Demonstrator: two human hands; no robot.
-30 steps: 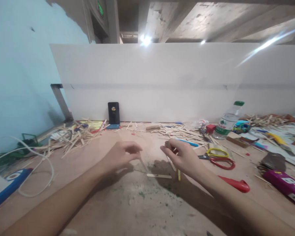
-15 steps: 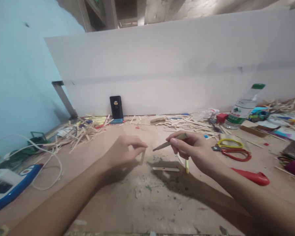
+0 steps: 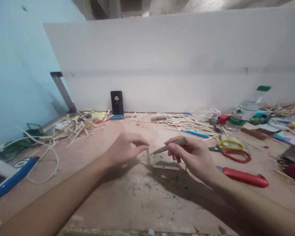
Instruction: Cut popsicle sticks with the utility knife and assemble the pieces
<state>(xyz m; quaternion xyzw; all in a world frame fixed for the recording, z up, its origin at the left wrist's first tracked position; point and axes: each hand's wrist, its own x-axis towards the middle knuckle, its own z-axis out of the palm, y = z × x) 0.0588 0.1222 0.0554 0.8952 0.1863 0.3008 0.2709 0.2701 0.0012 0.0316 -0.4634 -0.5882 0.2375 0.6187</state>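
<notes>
Between thumb and fingertips, my left hand (image 3: 127, 148) pinches the top of a small wooden stick (image 3: 148, 157), which points down toward the table. My right hand (image 3: 189, 152) grips a grey-green pen-like tool (image 3: 168, 147) between thumb and fingers. Its thin tip is close beside the held stick; whether they touch I cannot tell. Another wooden stick (image 3: 165, 167) lies flat on the table just below the tool. A small yellow piece (image 3: 187, 169) shows partly under my right hand.
Yellow-and-red scissors (image 3: 231, 149) and a red-handled tool (image 3: 245, 177) lie right of my right hand. Loose sticks (image 3: 186, 124), a blue pen (image 3: 194, 133), a bottle (image 3: 244, 111) and a black phone (image 3: 117, 103) stand or lie behind. A white cable (image 3: 56, 160) curls at left.
The stick in my left hand and the tool tip have come closer together. My left hand has shifted slightly right. The blue pen behind my right hand now shows more fully.
</notes>
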